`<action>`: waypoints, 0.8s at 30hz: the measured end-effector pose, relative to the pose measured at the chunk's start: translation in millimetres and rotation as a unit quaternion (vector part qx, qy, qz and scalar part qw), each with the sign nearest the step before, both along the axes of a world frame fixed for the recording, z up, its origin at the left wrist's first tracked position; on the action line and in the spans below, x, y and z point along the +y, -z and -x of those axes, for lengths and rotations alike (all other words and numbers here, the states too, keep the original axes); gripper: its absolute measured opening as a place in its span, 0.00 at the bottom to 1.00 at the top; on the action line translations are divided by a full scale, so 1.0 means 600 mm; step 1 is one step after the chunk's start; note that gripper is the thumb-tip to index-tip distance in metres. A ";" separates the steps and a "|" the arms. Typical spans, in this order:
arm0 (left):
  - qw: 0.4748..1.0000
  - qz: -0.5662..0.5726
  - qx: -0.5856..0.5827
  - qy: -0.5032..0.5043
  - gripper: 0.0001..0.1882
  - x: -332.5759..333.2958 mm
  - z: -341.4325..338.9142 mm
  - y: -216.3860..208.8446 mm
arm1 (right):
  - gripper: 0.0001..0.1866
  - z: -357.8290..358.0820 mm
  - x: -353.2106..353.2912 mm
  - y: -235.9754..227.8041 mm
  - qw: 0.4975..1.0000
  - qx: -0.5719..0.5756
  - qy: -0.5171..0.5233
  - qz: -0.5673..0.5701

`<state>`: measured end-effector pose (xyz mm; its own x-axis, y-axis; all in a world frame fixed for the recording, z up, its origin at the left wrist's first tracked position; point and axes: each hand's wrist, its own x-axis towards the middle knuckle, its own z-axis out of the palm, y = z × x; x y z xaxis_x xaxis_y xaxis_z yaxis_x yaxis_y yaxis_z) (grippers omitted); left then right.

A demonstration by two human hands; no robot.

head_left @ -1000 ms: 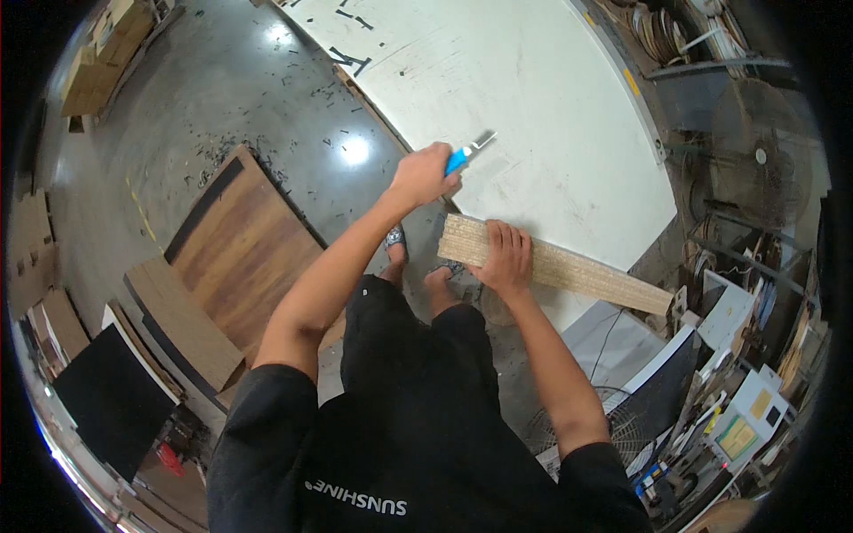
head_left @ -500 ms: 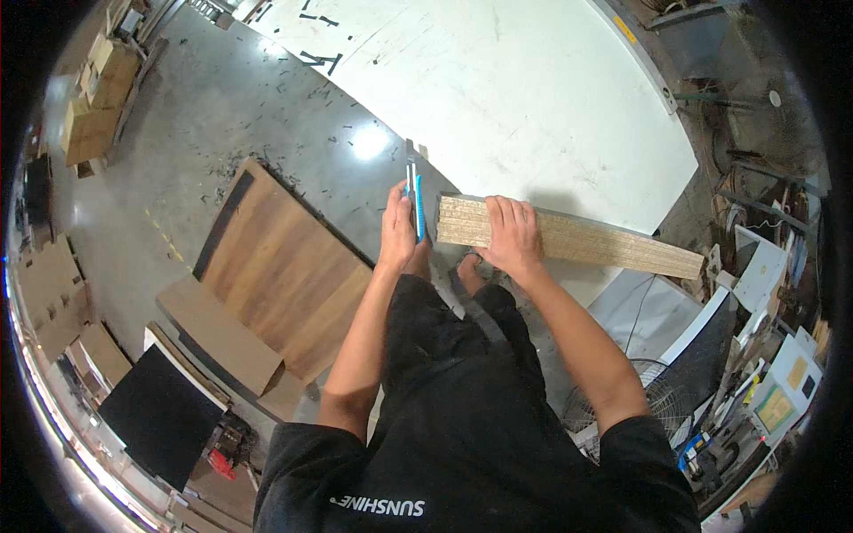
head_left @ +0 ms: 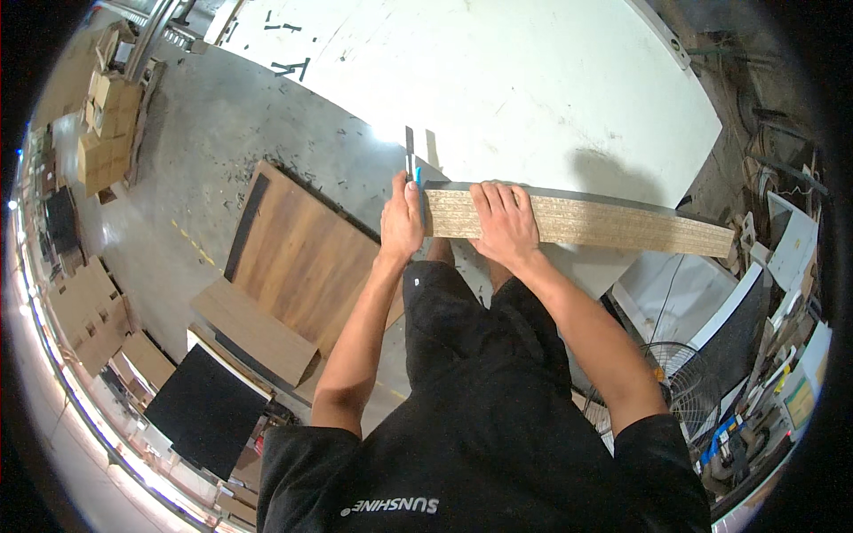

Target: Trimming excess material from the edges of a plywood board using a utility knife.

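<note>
Head view: I see the left hand (head_left: 402, 220) gripping a slim blue-handled knife (head_left: 418, 176); the right hand (head_left: 509, 222) clasps a long, tan, layered, wood-like strip (head_left: 622, 222) along the white counter's (head_left: 533, 98) near edge. I judge the strip stiff, moderately heavy; hold mid-length.

My left fingers (head_left: 411, 194) grip a blue-handled cutter (head_left: 410, 160) just beside the left end of a tan layered stack (head_left: 613, 219), which my right fingers (head_left: 495, 200) clasp; the white worktop (head_left: 498, 98) spreads beyond the stack, a wood-grain board (head_left: 306, 253) lying to its left.
</note>
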<state>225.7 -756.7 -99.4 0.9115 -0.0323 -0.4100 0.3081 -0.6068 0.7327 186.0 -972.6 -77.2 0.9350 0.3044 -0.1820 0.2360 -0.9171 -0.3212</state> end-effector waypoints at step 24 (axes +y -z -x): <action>0.999 0.038 -0.023 -0.010 0.27 0.027 0.058 0.003 | 0.48 -0.002 0.017 -0.009 0.999 -0.023 -0.008 0.041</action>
